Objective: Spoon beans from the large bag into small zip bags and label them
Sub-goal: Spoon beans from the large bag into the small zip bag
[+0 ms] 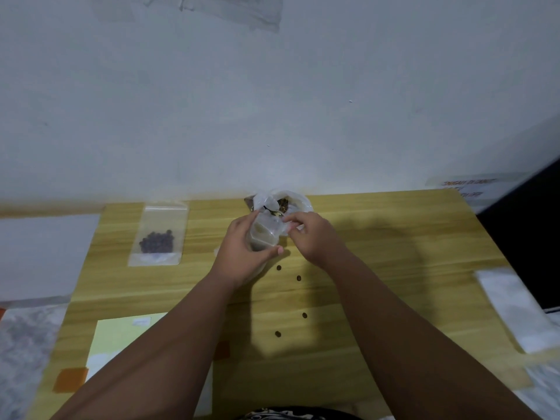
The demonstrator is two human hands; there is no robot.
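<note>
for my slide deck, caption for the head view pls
Left hand and right hand hold a small zip bag by the large bag.

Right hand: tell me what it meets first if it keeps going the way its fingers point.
The right hand points up-left at the small bag held by the left hand; its fingertips seem to pinch that bag's mouth. The large bag lies just beyond.
</note>
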